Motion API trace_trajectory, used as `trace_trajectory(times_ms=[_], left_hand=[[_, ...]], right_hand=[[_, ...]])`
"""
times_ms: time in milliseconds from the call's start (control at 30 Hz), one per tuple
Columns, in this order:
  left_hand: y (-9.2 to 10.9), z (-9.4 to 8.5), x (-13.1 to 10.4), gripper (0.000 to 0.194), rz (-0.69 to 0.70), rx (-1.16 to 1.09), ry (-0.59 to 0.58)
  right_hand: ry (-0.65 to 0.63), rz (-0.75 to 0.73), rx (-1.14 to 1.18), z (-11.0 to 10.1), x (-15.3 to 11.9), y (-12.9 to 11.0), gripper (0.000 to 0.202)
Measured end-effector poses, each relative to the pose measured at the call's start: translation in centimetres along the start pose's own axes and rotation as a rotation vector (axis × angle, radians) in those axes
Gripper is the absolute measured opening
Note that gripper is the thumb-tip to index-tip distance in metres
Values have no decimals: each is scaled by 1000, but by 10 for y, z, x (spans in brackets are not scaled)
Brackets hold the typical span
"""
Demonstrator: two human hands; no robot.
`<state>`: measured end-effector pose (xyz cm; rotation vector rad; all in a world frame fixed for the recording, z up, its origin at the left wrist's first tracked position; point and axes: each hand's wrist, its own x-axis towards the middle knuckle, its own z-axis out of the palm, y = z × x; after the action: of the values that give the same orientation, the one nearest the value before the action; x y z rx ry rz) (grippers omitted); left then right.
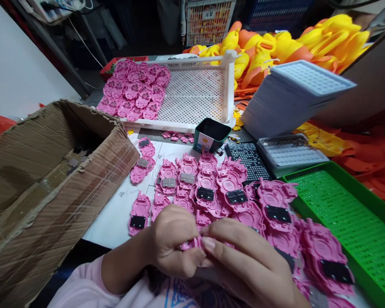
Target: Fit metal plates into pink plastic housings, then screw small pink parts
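My left hand [176, 244] is closed round a small pink plastic part [191, 244], of which only a bit shows between the fingers. Pressed against that same part are the fingertips of my right hand [247, 252], its thumb hidden underneath. Just beyond both hands lie several pink plastic housings [207, 175], some with black covers [205, 193] and some with grey covers [168, 183] fixed by small screws. More housings are stacked close to my right hand, such as a pink housing [325, 252] with a black cover.
An open cardboard box [105, 184] stands on the left. Behind are a white crate [229, 85] of pink parts and a dark green tin [213, 132]. A green tray [346, 214], stacked white trays [285, 102] and yellow-orange duck-like parts [263, 51] occupy the right and back.
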<state>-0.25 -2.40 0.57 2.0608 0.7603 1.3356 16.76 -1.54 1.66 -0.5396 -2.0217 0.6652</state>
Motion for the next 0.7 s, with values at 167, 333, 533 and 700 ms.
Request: trace_trajectory(times_ms=[167, 333, 533, 700], left_hand=[[1, 0, -4, 26, 1, 42, 29], [-2, -5, -3, 21, 52, 167, -76], [-1, -16, 8, 25, 79, 291, -270], [4, -18, 8, 25, 32, 320, -337]], right_hand=[[-2, 26, -60, -2, -5, 2, 19], [-165, 167, 147, -4, -5, 7, 11], [-272, 288, 191, -11, -1, 8, 7], [-323, 367, 201, -12, 3, 3, 7]])
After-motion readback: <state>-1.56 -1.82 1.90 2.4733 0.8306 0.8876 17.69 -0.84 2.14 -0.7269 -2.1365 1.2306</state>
